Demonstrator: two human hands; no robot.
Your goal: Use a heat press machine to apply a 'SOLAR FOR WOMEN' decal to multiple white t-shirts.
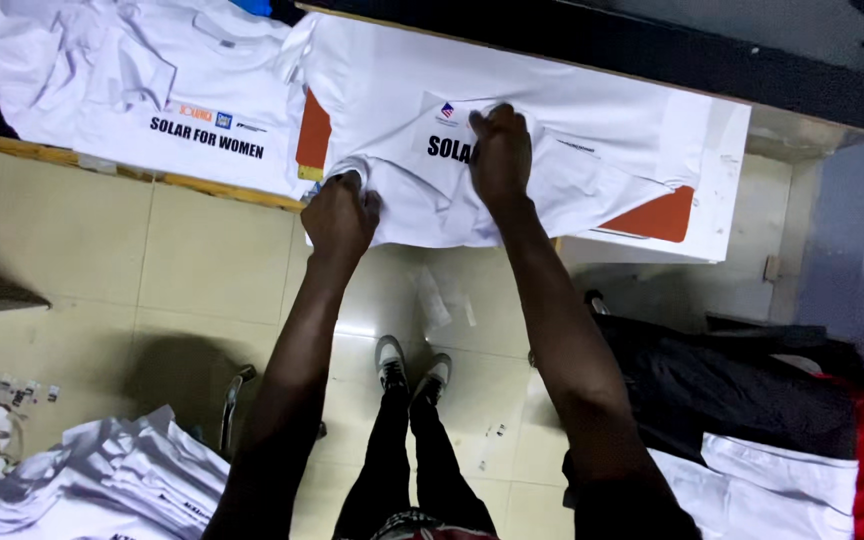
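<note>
A white T-shirt (pixel 572 110) with dark print on its front lies spread on a white board with orange corners (pixel 664 216) on the table. My left hand (pixel 340 212) grips a bunched fold of the shirt at its near edge. My right hand (pixel 499 152) pinches the fabric in the middle of the shirt, over the printed area. Both arms reach forward from the bottom of the view.
A second white printed T-shirt (pixel 187 95) lies on the wooden table (pixel 102 165) at the left. A pile of white shirts (pixel 92 480) sits at the bottom left. Dark and red cloth (pixel 742 380) is heaped at the right. Below are a tiled floor and my shoes (pixel 412 368).
</note>
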